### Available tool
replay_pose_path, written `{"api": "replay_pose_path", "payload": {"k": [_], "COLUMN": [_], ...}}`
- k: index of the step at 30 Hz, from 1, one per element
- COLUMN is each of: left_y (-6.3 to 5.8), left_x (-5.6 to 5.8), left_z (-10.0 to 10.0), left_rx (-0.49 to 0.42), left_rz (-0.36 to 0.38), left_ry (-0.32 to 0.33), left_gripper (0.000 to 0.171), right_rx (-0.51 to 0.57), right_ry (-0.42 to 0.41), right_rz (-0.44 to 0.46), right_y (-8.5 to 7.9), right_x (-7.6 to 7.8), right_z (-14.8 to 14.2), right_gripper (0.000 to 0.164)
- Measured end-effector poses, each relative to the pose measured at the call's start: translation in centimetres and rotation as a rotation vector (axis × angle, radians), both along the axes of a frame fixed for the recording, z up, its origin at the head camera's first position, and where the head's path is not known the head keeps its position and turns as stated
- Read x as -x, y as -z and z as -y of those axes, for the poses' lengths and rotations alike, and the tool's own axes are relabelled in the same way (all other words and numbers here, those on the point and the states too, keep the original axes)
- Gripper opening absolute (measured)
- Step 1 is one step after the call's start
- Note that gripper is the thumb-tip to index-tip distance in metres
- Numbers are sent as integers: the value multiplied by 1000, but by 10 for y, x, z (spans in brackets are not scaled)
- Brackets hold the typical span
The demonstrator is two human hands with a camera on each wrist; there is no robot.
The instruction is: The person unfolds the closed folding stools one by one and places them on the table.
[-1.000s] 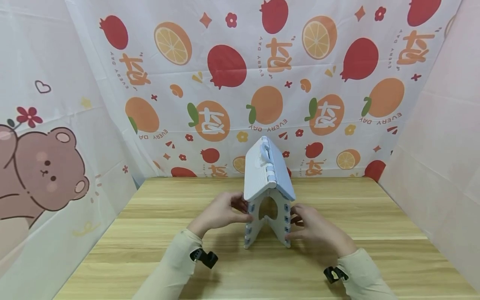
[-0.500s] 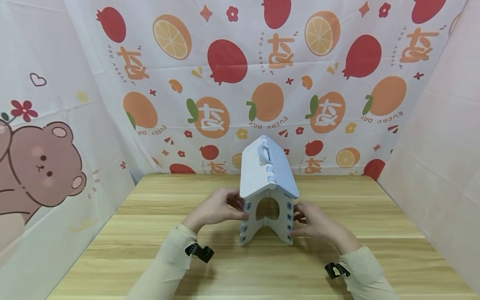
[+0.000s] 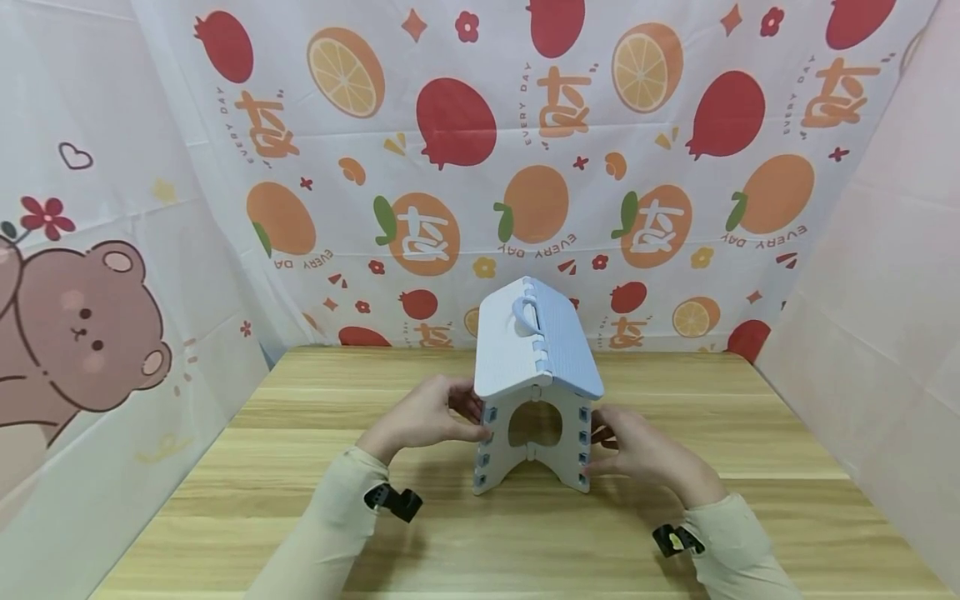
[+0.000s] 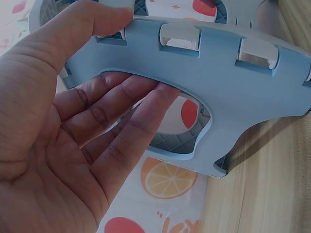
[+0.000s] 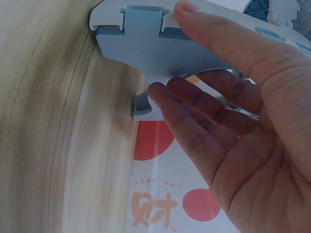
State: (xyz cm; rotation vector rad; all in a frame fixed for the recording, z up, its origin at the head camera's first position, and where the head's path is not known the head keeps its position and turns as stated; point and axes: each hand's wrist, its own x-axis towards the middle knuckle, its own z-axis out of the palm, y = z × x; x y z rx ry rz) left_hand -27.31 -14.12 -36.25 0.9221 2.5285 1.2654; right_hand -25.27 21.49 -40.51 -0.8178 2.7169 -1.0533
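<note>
A white and pale blue plastic folding stool (image 3: 498, 354) stands half unfolded on the wooden table, its two top halves sloping like a roof. A loop handle (image 3: 524, 315) lies at the ridge. My left hand (image 3: 423, 419) grips the left side panel, thumb on its front edge. In the left wrist view, fingers (image 4: 138, 114) hook into the opening of the blue side panel (image 4: 223, 73). On the opposite side, my right hand (image 3: 641, 450) holds the other panel (image 5: 150, 53), thumb over the front edge and fingertips under its cut-out lower edge in the right wrist view.
Wood-grain table (image 3: 300, 450) extends around the stool. A fruit-print cloth (image 3: 480, 217) hangs right behind the table's far edge, with pale cloths at both sides. Black straps with small devices (image 3: 393, 502) sit on both wrists.
The hands have moved apart, spreading the stool's side panels. Its top halves slope less steeply, and the front panel has unfolded wider. Both hands keep their hold.
</note>
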Motion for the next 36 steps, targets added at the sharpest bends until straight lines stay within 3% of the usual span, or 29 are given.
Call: {"api": "replay_pose_path", "payload": {"k": [13,19,23,28,32,36], "left_y": [-2,-6,-14,-27,-40,-52], "left_x": [2,1,1,4,7,11], "left_z": [2,4,13,25,25,15], "left_rx": [16,24,0,-36,-19,37], "left_rz": [1,11,22,-89,-209,-266], "left_ry": [37,58,22,-113,-151,-184], "left_gripper": [40,41,45,58,66,76], "right_rx": [3,10,12,-1,-18,7], "right_ry": [-5,-17,-24,33,104,138], "right_rz": [26,28,5,-75,-164,-201], "right_y": [-2,-4,-10,-25,-43,-60], "right_x": [0,-1,0,2,5,12], "right_z": [2,1,-7,-23,-31,-29], "right_gripper": [75,74,70,61,59,60]}}
